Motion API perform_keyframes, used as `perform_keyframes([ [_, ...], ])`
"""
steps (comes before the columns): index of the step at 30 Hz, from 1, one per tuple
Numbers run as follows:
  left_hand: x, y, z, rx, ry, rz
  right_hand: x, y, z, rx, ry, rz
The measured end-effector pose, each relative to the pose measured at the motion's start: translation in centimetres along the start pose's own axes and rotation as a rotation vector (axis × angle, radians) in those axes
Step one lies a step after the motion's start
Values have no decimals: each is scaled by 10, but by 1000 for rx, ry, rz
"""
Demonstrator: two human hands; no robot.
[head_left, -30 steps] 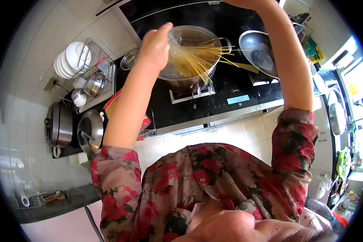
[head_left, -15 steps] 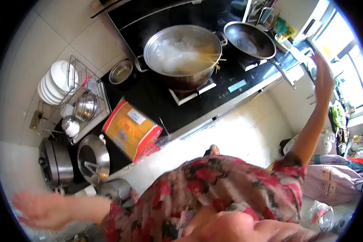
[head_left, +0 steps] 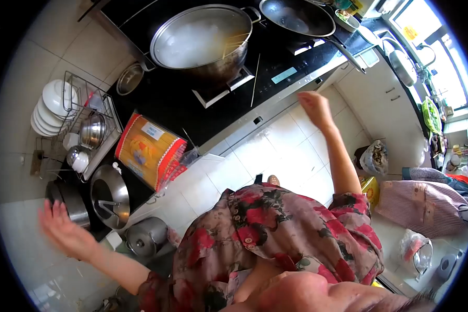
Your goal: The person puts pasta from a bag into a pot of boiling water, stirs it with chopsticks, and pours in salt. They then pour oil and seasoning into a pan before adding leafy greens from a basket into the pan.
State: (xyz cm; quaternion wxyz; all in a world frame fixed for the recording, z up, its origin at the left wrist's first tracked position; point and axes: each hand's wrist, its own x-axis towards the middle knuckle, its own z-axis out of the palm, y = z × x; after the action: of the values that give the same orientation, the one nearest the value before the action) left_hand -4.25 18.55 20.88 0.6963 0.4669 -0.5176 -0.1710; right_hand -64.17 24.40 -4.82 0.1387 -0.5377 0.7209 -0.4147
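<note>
My left hand [head_left: 67, 231] is spread open at the lower left, near the wok-like metal pan [head_left: 120, 190] and a dark round cooker [head_left: 75, 208]. Nothing is in it. In front of the stove edge, over the floor, my right hand [head_left: 316, 110] has its fingers curled together, and no object shows in it. A large steaming pot [head_left: 208, 70] stands on the left burner, with thin yellow noodle sticks [head_left: 235, 42] at its right rim. To its right is a dark frying pan [head_left: 301, 18]. A thin pale strand [head_left: 255, 80] lies across the stove front.
An orange-and-red noodle packet [head_left: 148, 148] lies on the black counter. Left of it stands a dish rack [head_left: 106, 148] with white plates [head_left: 57, 101] and metal bowls. A lidded pot [head_left: 146, 236] is below. At right are a sink pan [head_left: 402, 67] and a striped bag [head_left: 421, 208].
My right hand has swung left from the window side towards the stove front, its fingers now curled. My left hand has risen slightly. The view has shifted, and the strand shows on the stove front.
</note>
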Motion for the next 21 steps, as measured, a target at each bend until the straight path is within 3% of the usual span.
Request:
perform_keyframes([
  [2, -17, 12, 33, 8, -78, -9, 5, 1, 26, -140, -147, -72],
  [4, -39, 24, 56, 27, -145, -26, 21, 19, 50, -301, -175, -378],
  [8, -77, 44, 85, -1, -275, -125, 63, 23, 90, -694, -339, -702],
  [11, -107, 60, 98, 18, -249, -179, 84, 18, 113, -783, -432, -906],
  [14, -128, 68, 93, 40, -203, -229, 96, 13, 132, -830, -665, -1000],
  [16, -137, 69, 79, 56, -167, -256, 97, 13, 136, -782, -611, -1097],
  [18, -143, 69, 65, 60, -142, -280, 102, 15, 137, -882, -711, -1162],
  [19, -146, 68, 58, 68, -89, -294, 104, 18, 132, -829, -628, -1298],
  [21, -153, 66, 45, 70, -13, -332, 103, 5, 112, -742, -540, -1312],
])
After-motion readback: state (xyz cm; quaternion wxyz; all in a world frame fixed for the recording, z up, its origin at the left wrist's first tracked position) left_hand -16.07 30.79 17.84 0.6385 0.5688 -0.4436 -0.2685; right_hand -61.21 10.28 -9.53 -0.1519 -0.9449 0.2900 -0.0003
